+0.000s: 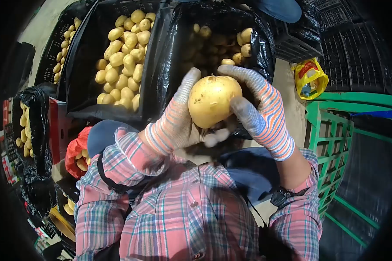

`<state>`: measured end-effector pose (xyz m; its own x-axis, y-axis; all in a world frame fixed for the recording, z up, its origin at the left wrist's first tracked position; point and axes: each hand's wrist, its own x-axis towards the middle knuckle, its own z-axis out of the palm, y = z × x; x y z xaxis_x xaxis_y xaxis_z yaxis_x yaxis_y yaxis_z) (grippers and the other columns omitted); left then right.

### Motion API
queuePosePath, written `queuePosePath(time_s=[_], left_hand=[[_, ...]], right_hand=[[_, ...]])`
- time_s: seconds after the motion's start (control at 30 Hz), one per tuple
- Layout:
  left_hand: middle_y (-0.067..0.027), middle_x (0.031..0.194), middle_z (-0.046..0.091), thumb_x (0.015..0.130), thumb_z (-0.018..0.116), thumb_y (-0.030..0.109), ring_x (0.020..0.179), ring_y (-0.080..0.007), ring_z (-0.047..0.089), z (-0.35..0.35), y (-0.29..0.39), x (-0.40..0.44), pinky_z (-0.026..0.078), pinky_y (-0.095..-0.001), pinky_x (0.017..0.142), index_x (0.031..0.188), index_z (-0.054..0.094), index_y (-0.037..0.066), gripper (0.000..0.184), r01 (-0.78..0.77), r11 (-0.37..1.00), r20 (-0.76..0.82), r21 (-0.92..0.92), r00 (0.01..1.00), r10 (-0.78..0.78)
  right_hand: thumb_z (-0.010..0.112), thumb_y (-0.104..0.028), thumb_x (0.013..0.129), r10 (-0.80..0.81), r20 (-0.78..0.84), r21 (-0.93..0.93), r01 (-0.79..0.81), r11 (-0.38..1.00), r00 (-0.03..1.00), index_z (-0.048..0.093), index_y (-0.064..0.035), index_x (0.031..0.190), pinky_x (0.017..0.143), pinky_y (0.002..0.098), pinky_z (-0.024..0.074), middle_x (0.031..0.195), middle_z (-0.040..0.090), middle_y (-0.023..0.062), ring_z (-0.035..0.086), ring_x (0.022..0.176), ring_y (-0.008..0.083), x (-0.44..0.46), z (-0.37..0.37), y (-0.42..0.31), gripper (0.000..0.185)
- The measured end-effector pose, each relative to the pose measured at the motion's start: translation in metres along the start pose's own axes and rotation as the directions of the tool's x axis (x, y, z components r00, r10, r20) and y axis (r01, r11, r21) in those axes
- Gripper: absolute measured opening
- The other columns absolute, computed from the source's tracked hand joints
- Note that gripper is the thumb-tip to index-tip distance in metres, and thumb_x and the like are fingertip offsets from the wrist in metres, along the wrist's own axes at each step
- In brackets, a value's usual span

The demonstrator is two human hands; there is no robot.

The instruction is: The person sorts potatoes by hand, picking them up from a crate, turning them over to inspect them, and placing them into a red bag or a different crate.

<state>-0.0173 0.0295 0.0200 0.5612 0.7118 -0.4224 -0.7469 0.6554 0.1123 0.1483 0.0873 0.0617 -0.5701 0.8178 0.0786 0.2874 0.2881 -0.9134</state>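
Observation:
One large yellow potato [214, 101], with small dark specks on its skin, is held up between both hands. My left hand [173, 119], in a striped knit glove, is closed around its left side and underside, with the thumb along the edge. On the other side, my right hand [265, 114], in a matching glove, grips the potato's top and right edge with curved fingers. Just beyond the hands stands a crate lined with black plastic [172, 52], partly shaded, with potatoes [245, 42] inside. Part of that crate is hidden behind the hands and the potato.
Left of it, another black-lined crate [80, 82] holds many potatoes [125, 61]. Further left are more potato crates and a red bag [77, 150]. At right lie a yellow bag [311, 79], stacked black crates [357, 56] and a green metal frame [321, 148].

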Motion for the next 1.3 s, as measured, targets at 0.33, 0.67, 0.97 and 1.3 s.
queuePosePath(time_s=[0.33, 0.67, 0.97, 1.3], left_hand=[[-0.0194, 0.105, 0.062, 0.092, 0.051, 0.041, 0.084, -0.0282, 0.066, 0.001, 0.033, -0.006, 0.059, -0.0396, 0.066, 0.123, 0.048, 0.0, 0.051, -0.553, 0.816, 0.06, 0.168, 0.832, 0.552], [-0.0218, 0.115, 0.058, 0.094, 0.046, 0.046, 0.094, -0.0368, 0.062, -0.027, 0.068, -0.013, 0.057, -0.0481, 0.077, 0.128, 0.043, -0.001, 0.059, -0.604, 0.793, 0.03, -0.08, 0.794, 0.607], [-0.0245, 0.118, 0.056, 0.094, 0.045, 0.039, 0.101, -0.041, 0.059, -0.021, 0.074, -0.024, 0.056, -0.0551, 0.076, 0.123, 0.049, -0.002, 0.05, -0.635, 0.765, -0.03, -0.108, 0.771, 0.636], [-0.0209, 0.11, 0.06, 0.095, 0.045, 0.034, 0.092, -0.0386, 0.062, -0.022, 0.063, -0.012, 0.057, -0.0527, 0.07, 0.111, 0.056, 0.006, 0.035, -0.633, 0.772, -0.184, -0.052, 0.766, 0.616]], right_hand=[[0.047, -0.028, 0.096, 0.199, 0.045, 0.153, -0.203, 0.967, 0.979, 0.058, -0.0047, 0.12, 0.06, 0.0228, 0.0434, 0.07, 0.056, 0.001, 0.052, 0.064, 0.0072, 0.053, -0.004, 0.084, 0.035], [0.069, -0.034, 0.075, 0.634, 0.55, -0.757, 0.004, 0.653, 0.543, 0.05, -0.0171, 0.13, 0.095, 0.0439, 0.0463, 0.128, 0.049, 0.0176, 0.053, 0.116, 0.0352, 0.041, 0.13, 0.326, 0.06], [0.056, -0.037, 0.08, 0.56, 0.481, -0.247, -0.508, 0.825, 0.675, 0.065, -0.0013, 0.101, 0.087, 0.0351, 0.0465, 0.092, 0.068, 0.0179, 0.064, 0.09, 0.0293, 0.039, 0.144, 0.4, 0.042], [0.062, -0.029, 0.075, 0.664, 0.505, -0.649, -0.264, 0.713, 0.551, 0.068, 0.0022, 0.098, 0.087, 0.0397, 0.0491, 0.11, 0.06, 0.0281, 0.061, 0.103, 0.038, 0.045, 0.211, 0.386, 0.04]])
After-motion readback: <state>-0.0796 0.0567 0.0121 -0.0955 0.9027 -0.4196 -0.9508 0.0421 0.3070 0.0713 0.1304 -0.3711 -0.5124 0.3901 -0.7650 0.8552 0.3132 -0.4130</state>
